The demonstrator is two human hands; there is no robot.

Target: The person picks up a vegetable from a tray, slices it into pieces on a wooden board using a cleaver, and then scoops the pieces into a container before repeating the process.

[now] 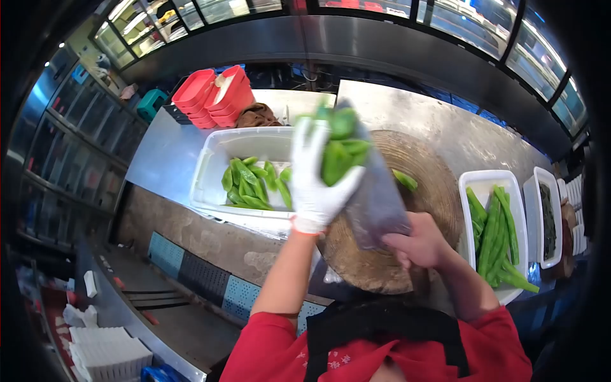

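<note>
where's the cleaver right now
In the head view, the cleaver is just right of centre, gripped in the right hand over the chopping block, beside the green pieces in the gloved left hand.

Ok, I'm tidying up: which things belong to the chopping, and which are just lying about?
Seemingly in use:
cleaver, in the right hand
green pieces, by the left hand
chopping block
white tub of pieces
tray of long green vegetables

Apparently just lying about:
red containers
brown cloth
narrow tray, far right
</note>
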